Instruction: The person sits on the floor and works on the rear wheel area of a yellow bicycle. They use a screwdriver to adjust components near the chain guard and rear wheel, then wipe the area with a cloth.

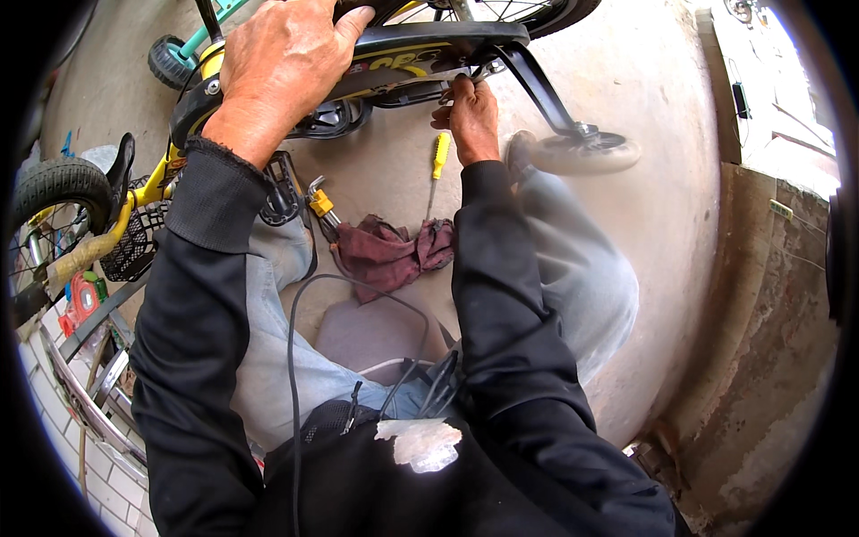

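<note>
A small yellow and black child's bicycle (394, 54) stands in front of me on the concrete floor. My left hand (282, 58) lies flat on top of its black rear mudguard and presses on it. My right hand (470, 116) reaches under the mudguard near the rear axle, fingers pinched around a small metal part or tool that I cannot make out. A black strut runs from there down to a white training wheel (586, 152). Both my forearms are in black sleeves.
On the floor lie a yellow-handled screwdriver (438, 166), a yellow-marked wrench (319, 208) and a dark red rag (389, 255). Another bicycle with a black basket (134, 246) stands at the left. A raised concrete kerb (761, 268) runs along the right.
</note>
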{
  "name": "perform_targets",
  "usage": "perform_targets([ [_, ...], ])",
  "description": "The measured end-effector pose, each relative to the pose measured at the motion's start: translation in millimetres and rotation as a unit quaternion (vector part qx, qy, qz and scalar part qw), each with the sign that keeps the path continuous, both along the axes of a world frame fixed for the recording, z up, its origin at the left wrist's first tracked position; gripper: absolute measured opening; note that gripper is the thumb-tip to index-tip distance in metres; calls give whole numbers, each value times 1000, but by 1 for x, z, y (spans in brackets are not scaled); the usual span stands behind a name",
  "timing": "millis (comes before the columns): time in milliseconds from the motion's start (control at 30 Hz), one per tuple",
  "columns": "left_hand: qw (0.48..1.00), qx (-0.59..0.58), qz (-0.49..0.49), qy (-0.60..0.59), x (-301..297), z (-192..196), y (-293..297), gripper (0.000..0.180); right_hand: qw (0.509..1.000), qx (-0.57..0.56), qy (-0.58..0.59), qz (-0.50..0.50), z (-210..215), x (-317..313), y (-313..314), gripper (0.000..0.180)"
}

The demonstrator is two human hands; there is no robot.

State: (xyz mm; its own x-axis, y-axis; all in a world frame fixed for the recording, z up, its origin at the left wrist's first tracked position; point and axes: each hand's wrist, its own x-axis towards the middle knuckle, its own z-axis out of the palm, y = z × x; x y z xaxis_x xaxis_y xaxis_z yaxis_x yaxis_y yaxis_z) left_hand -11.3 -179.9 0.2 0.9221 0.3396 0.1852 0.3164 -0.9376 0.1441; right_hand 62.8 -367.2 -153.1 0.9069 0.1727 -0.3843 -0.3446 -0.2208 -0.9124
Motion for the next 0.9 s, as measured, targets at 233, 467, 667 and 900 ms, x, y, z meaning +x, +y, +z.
perform_targets([
  [233, 1000, 9, -9, -4, -1, 6, -3, 30, 994, -87, -58, 4, -1, 0, -3, 32],
  [467, 999, -14, -15, -48, -1, 11, -10, 32, 1000, 25, 1, -5, 5, -5, 1, 32],
  [667, 999, -9, 0, -33, 0, 9, -8, 31, 995, -81, -54, 18, -3, 2, -4, 32],
  [900, 1000, -8, -7, -29, 0, 9, -8, 32, 974, -170, -141, 49, -28, 13, -14, 39],
])
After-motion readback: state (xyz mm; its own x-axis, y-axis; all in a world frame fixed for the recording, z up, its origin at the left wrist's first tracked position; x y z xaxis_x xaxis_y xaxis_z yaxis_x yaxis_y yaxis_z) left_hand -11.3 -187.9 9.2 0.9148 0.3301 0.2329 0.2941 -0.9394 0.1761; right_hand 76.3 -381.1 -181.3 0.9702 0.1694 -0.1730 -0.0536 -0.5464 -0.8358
